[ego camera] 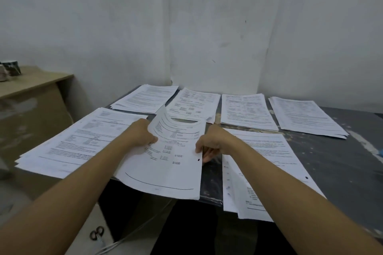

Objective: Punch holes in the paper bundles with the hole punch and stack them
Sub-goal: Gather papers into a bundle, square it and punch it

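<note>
Bare dark table (339, 163) lies open right of the near-right paper stack (267, 161) (a wide lane). Four stacks line the back edge, the far-right stack (306, 118) bounding that lane; narrow gaps separate them.

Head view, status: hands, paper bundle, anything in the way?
Left hand and right hand both grip the paper bundle, one hole visible near its right edge. Hole punch not in view. Paper stacks crowd the table.
</note>
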A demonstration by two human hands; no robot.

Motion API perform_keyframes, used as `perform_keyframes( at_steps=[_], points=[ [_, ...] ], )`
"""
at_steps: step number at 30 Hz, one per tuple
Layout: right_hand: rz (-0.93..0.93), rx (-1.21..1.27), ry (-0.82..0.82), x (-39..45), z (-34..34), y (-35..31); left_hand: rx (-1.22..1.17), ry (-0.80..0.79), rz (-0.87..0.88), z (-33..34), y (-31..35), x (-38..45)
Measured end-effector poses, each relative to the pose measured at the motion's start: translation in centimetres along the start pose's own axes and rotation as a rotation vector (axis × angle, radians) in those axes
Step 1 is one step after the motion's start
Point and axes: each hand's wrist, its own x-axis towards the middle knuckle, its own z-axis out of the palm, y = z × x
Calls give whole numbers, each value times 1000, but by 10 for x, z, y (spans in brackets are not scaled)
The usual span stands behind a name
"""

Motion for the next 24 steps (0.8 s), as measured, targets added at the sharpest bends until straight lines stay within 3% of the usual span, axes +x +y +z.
perform_keyframes(
  at_steps=[6,10,15,24],
  points=[
    [97,-74,-79,4,-2,1,220,75,11,4,-4,5],
    [115,-208,-46,10,-12,-6,382,110,-2,3,0,9],
    [42,-163,116,24,-31,-18,460,137,40,-2,13,24],
    [-105,-149,511,81,-42,-36,283,234,186,4,51,84]
  ],
)
